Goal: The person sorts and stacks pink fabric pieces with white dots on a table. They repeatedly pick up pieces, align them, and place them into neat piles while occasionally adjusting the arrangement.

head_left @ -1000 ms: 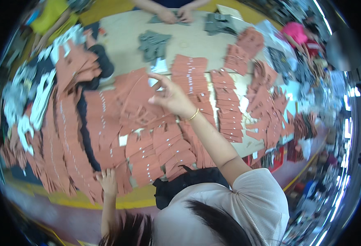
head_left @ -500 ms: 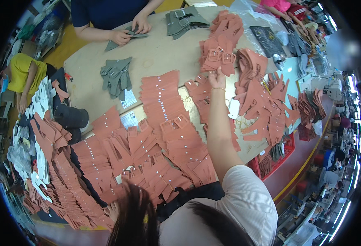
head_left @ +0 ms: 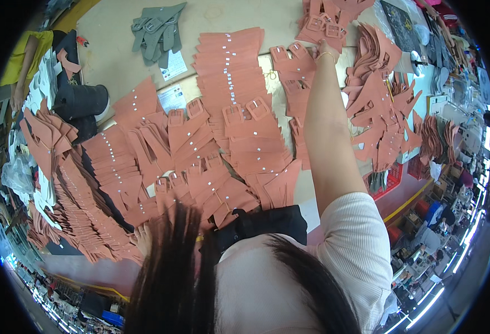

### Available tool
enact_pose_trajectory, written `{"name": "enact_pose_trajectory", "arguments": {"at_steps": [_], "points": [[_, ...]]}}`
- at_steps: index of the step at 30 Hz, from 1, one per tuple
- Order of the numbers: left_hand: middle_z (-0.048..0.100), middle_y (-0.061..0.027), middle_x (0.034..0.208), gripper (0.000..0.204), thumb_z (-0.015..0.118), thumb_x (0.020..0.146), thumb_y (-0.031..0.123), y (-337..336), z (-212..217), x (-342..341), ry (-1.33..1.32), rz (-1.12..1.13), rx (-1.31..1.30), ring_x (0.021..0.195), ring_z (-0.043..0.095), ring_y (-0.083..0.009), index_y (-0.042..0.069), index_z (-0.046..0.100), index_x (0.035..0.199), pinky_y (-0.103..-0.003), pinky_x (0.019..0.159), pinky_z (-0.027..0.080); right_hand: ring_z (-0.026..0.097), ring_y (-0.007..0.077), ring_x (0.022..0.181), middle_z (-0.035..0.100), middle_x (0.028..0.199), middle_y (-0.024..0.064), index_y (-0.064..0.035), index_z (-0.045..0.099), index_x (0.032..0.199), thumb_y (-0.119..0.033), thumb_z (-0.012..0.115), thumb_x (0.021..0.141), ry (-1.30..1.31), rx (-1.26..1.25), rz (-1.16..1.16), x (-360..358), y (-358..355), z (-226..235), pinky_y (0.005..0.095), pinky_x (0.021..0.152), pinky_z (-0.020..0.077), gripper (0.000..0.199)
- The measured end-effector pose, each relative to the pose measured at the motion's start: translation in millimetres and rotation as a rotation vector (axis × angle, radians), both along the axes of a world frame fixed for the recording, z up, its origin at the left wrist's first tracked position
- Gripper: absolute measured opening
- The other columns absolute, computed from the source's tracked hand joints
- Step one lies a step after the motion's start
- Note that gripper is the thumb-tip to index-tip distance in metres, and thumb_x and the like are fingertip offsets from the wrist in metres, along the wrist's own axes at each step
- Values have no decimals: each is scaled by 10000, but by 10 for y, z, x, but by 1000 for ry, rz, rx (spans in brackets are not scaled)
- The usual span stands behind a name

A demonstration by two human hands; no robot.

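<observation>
My right arm stretches far across the table, and my right hand (head_left: 329, 49) pinches the near edge of a stack of coral leather-like pieces with square buckles (head_left: 325, 26). Part of the fingers is hidden at that edge. Low on the left, my left hand (head_left: 142, 239) rests with its fingers stretched out at the edge of coral pieces (head_left: 145, 209); hair covers part of it. Between the hands lie overlapping rows of coral pieces (head_left: 231, 69), some with coral-covered buckles (head_left: 245, 112). Just left of my right forearm is another buckled row (head_left: 293, 72).
Grey-green buckled pieces (head_left: 159, 33) lie at the far left beside printed paper sheets (head_left: 172, 97). A black cylindrical machine part (head_left: 81, 101) stands at the left. To the right are loose coral pieces (head_left: 378, 117) and a red crate (head_left: 389, 181). A person in yellow (head_left: 31, 53) is at the left.
The view has shifted, so the table sits higher in the picture and the co-worker's hands at the far side have left it. My right hand stays at the buckled stack.
</observation>
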State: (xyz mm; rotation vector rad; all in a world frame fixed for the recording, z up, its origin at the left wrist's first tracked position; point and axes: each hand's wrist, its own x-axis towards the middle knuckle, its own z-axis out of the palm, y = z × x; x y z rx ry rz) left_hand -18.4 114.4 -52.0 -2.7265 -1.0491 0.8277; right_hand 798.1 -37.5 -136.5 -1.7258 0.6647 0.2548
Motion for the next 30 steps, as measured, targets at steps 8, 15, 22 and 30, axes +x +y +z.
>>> {"name": "enact_pose_trajectory", "arguments": {"at_steps": [8, 15, 22, 30], "points": [[517, -102, 1180, 599, 693, 729, 214, -16, -4, 29, -50, -35, 20, 1202, 439, -303, 81, 463, 1266, -570, 997, 283, 576, 250, 580, 585, 602, 151, 29, 580, 673, -366, 663, 823, -540, -426, 633, -1089, -62, 655, 349, 591, 457, 430], [513, -99, 1182, 611, 709, 722, 220, -2, 8, -15, -97, -51, 74, 1202, 438, -302, 83, 465, 1265, -563, 999, 285, 592, 279, 812, 603, 975, 171, 7, 649, 1047, -376, 701, 805, -444, -458, 1031, -2712, -471, 871, 375, 734, 483, 456], [508, -86, 1165, 633, 743, 701, 250, -17, 18, -21, -106, -3, 60, 1208, 428, -283, 96, 473, 1252, -560, 997, 288, 537, 368, 990, 541, 1115, 179, 39, 566, 1125, -317, 747, 765, -646, -704, 1040, -3114, -418, 793, 445, 846, 453, 538], [503, -69, 1216, 610, 726, 726, 269, -26, 26, -49, -109, -8, 73, 1241, 413, -275, 116, 467, 1256, -555, 1006, 283, 543, 390, 917, 551, 1009, 164, -20, 561, 1023, -225, 774, 726, -600, -759, 1057, -3154, -349, 924, 448, 786, 462, 419]]}}
